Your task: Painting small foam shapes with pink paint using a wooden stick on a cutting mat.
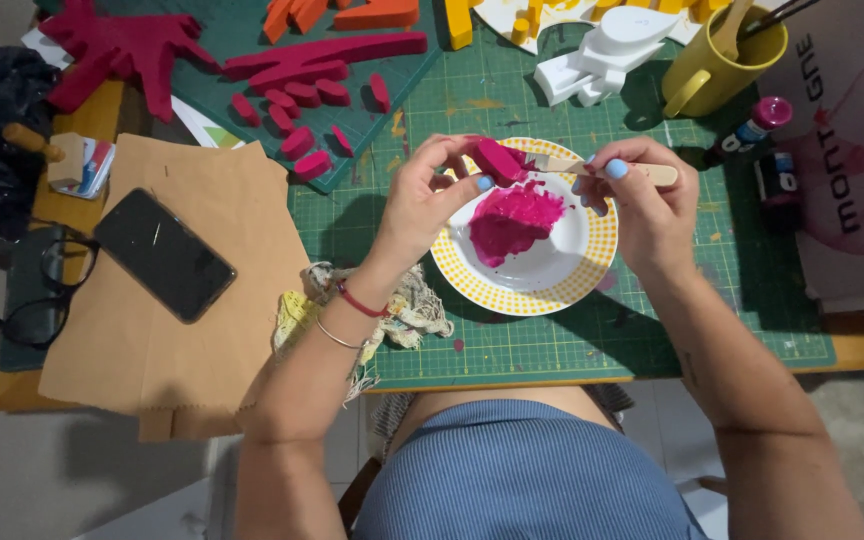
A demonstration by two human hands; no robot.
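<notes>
My left hand (pixel 430 196) pinches a small magenta-painted foam piece (pixel 499 161) over a white plate with a yellow checked rim (pixel 592 270). A pool of magenta paint (pixel 510 220) lies in the plate. My right hand (pixel 644 200) holds a paintbrush with a pale wooden handle (pixel 660 174), its bristles touching the foam piece.
Several painted magenta pieces (pixel 302 95) lie on a green cutting mat (pixel 552 345) at the back left. A yellow mug (pixel 722 60) with brushes and a small paint bottle (pixel 752 128) stand at the right. White foam shapes (pixel 602 55), a rag (pixel 402 315), a phone (pixel 164 254) on brown paper and glasses (pixel 47 290) lie around.
</notes>
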